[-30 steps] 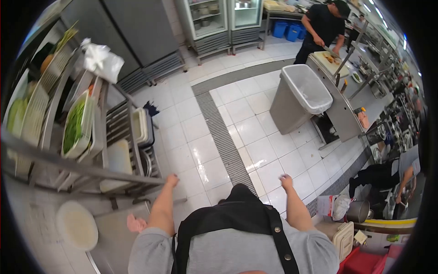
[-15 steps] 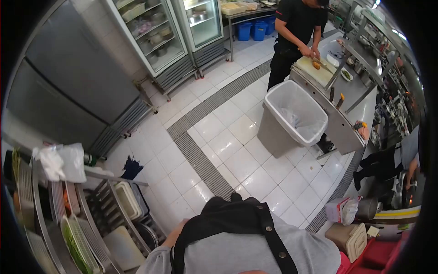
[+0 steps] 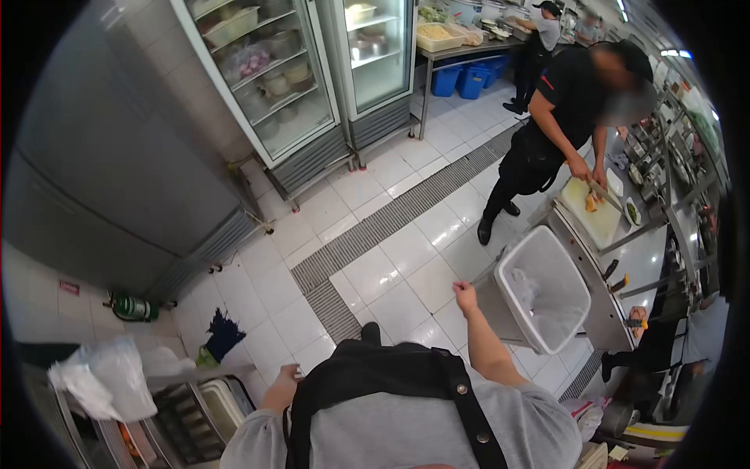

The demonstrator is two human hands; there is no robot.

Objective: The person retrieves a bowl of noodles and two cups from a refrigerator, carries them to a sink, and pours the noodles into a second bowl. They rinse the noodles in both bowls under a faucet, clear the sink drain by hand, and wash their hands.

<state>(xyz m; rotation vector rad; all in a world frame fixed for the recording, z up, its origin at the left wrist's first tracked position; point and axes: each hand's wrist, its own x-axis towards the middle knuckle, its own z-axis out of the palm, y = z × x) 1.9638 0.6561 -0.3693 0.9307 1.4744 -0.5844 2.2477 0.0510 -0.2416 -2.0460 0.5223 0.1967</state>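
Observation:
My right hand (image 3: 466, 296) hangs in front of me above the tiled floor, fingers curled in and nothing visible in it. Just to its right stands a tall grey waste bin (image 3: 506, 270) with a clear plastic liner and some crumpled plastic inside; a gap separates hand and bin. Low at my left side, my left hand (image 3: 289, 374) is partly hidden by my body and the black apron (image 3: 375, 383). Its visible fingers look loosely apart, with no object seen in them. A shelf rack with trays (image 3: 183, 422) is the nearest thing to it.
A co-worker (image 3: 562, 117) cuts food with a knife on a cutting board (image 3: 582, 207) at the right counter. Glass-door fridges (image 3: 273, 86) and a grey cabinet (image 3: 101, 156) line the left. A floor drain grate (image 3: 406, 207) crosses the tiles. A dark mop head (image 3: 224, 334) lies by the rack.
I have moved forward, and the view has shifted. My right hand and forearm have come into view, and more of my left hand shows. The co-worker and bin appear closer.

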